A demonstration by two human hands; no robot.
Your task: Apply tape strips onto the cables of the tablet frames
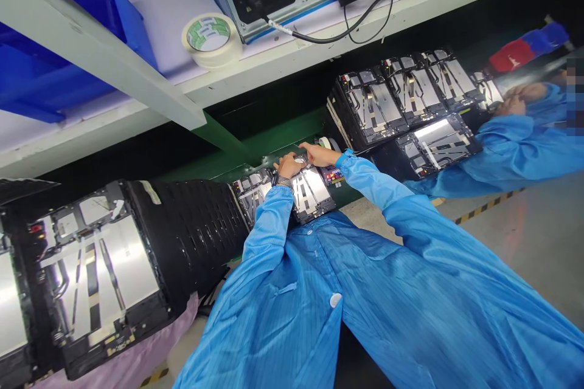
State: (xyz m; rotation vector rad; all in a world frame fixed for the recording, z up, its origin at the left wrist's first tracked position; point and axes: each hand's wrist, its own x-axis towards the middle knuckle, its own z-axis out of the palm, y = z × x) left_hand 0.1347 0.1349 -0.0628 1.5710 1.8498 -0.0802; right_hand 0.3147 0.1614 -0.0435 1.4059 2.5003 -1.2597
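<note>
Working at a green-topped table (274,149), blue smock sleeves (369,182) reach over an open tablet housing (310,194) lying on it; the left hand (287,165) and right hand (319,155) rest at its far edge, fingers (305,147) narrow, grip unclear.

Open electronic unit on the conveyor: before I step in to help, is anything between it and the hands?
Nothing visible stands between them: the left hand and right hand are at the upper edge of the open electronic unit. A small circuit board lies beside the unit, not between.
</note>
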